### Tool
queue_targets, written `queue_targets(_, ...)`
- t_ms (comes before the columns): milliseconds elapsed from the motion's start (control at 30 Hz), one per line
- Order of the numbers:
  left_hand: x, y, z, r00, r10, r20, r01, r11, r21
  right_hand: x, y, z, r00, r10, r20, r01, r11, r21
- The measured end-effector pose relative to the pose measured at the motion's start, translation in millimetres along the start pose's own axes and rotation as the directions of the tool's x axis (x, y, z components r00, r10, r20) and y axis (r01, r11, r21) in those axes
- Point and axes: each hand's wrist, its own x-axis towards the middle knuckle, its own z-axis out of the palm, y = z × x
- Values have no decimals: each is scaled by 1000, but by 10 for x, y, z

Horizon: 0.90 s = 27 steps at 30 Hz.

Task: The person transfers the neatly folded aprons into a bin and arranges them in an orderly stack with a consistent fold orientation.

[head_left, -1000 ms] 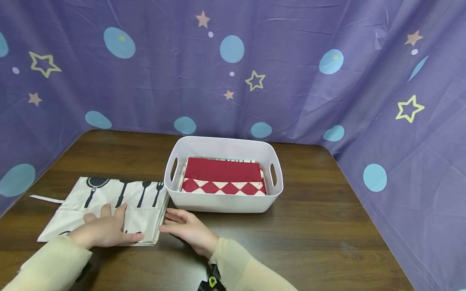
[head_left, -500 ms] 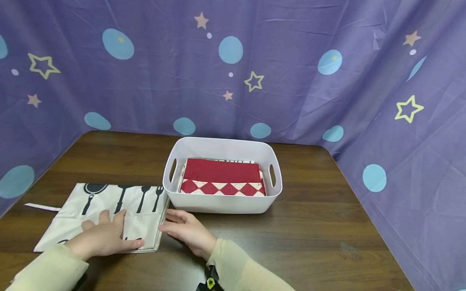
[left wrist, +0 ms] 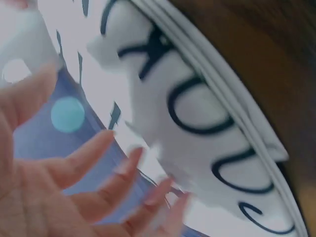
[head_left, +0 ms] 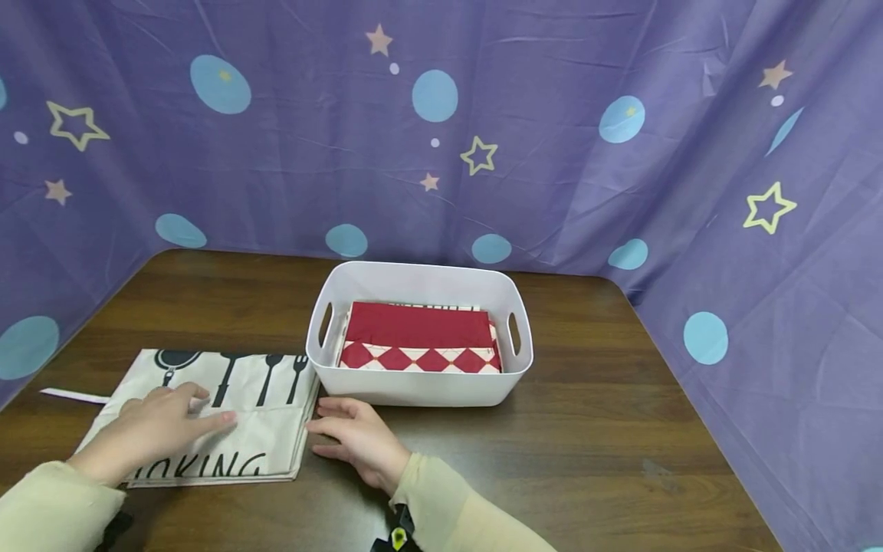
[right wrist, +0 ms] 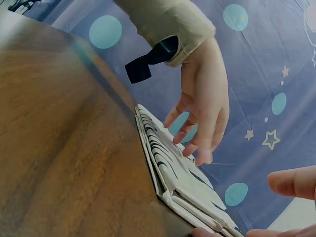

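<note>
A folded white apron with black kitchen-tool prints and large lettering lies at the left of the table, a thin white strap trailing from its far left side. Over its left part hovers my left hand, fingers loosely bent and holding nothing; the right wrist view shows this left hand above the cloth. My right hand stays at the apron's right edge, fingers spread and relaxed, fingertips right by the folded layers. Several layers show along the apron's near edge in the left wrist view.
Behind the right hand stands a white plastic basket with handle holes, close against the apron's far right corner. Inside it lies a folded red cloth with a diamond-patterned band. A purple curtain surrounds the wooden table.
The apron has slid slightly toward me. My left hand has then lifted off it and moved left, uncovering the lettering. The right hand's fingers have spread a little.
</note>
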Motion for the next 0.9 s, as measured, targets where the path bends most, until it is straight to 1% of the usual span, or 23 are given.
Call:
queue_targets(133, -9, -162, -126, 999, -14, -49, 10, 996, -84, -9, -7, -7, 1000, 3, -7, -3, 1000, 27)
queue_targets(200, -23, -251, -162, 997, -25, -79, 17, 995, -97, -10, -7, -12, 1000, 1, -1, -1, 999, 37)
queue_targets(267, -33, -345, -190, 993, -49, -104, 38, 994, -104, -4, 1, -14, 1000, -3, 1, 3, 999, 49)
queue_targets(333, -44, -442, -206, 990, -87, -115, 74, 991, -111, 2, 6, -13, 1000, -7, 2, 6, 998, 63)
queue_targets(433, -61, -578, -216, 983, -152, -103, 138, 982, -128, 8, 13, -4, 1000, -5, -3, 5, 997, 78)
queue_targets(467, -68, -621, -212, 981, -158, -115, 143, 982, -127, 8, 13, 1, 1000, -5, -6, 5, 997, 83)
queue_targets(533, -76, -692, -197, 973, -195, -124, 178, 974, -138, 9, 11, 11, 1000, -5, -13, 6, 996, 91)
queue_targets(567, -77, -722, -184, 968, -210, -140, 191, 972, -137, 11, 10, 16, 1000, -5, -17, 6, 996, 93)
queue_targets(600, -74, -748, -170, 962, -224, -158, 203, 969, -137, 13, 9, 21, 1000, -6, -21, 8, 995, 96)
queue_targets(633, -66, -766, -157, 955, -251, -162, 229, 963, -143, 16, 8, 26, 1000, -7, -24, 9, 995, 97)
queue_targets(700, -46, -790, -129, 938, -315, -143, 292, 943, -161, 23, 12, 35, 1000, -7, -28, 10, 995, 99)
queue_targets(767, -27, -812, -100, 929, -349, -125, 327, 930, -169, 30, 23, 40, 999, -8, -33, 11, 995, 97)
queue_targets(833, -17, -827, -78, 928, -361, -92, 342, 923, -178, 34, 32, 46, 999, -13, -36, 16, 996, 90)
queue_targets(900, -20, -846, -62, 935, -346, -82, 327, 928, -180, 38, 43, 55, 999, -16, -40, 20, 996, 86)
